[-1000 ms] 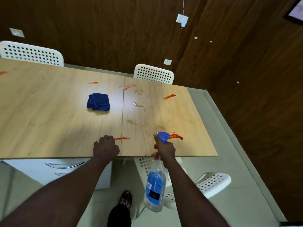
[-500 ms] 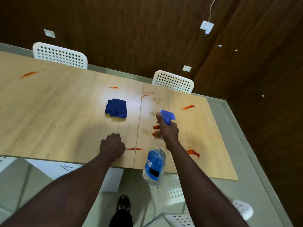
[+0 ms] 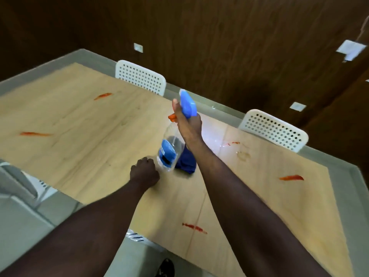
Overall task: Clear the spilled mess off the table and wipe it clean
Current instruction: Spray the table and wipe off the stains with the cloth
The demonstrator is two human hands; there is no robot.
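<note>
My right hand (image 3: 187, 124) grips a clear spray bottle (image 3: 169, 151) by its blue trigger head, held above the middle of the wooden table (image 3: 83, 132). My left hand (image 3: 144, 172) rests as a closed fist on the tabletop, just left of the bottle's base. A folded blue cloth (image 3: 186, 161) lies on the table, partly hidden behind the bottle and my right forearm. Red-orange smears mark the wood: one at far left (image 3: 35, 134), one at the back left (image 3: 102, 96), one at the right (image 3: 291, 177), one near the front edge (image 3: 194, 228), a small one (image 3: 232, 143) past my wrist.
Two white perforated chairs stand at the far side of the table, one (image 3: 140, 76) at the back middle and one (image 3: 273, 129) at the back right. A dark wood-panelled wall (image 3: 199, 37) runs behind them. A white unit (image 3: 18, 184) sits by the table's left end.
The view has swung left and closer over the table. My right hand has carried the spray bottle forward and left, over the blue cloth. My left fist stays on the tabletop.
</note>
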